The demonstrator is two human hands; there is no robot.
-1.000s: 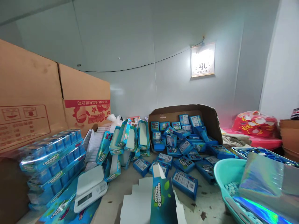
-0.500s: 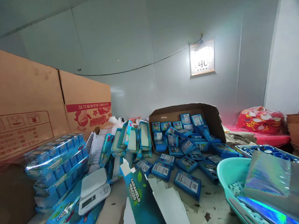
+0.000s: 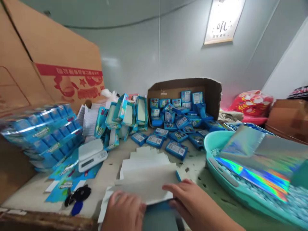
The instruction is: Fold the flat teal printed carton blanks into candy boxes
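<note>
My left hand and my right hand are at the bottom of the view, both on a flat, unfolded carton blank that lies white side up on top of a fanned stack of similar blanks. The fingers of both hands curl over the blank's near edge, gripping it. A blue printed side shows under its near edge.
A white scale sits left of the stack, with wrapped blue packs beyond. Loose blue boxes spill from an open cardboard box. A teal basin with holographic film stands at right. Keys lie near the table's front edge.
The view has tilted down. The blue carton blank held upright before now lies flat, white side up, on the stack, and both hands have come into view on it.
</note>
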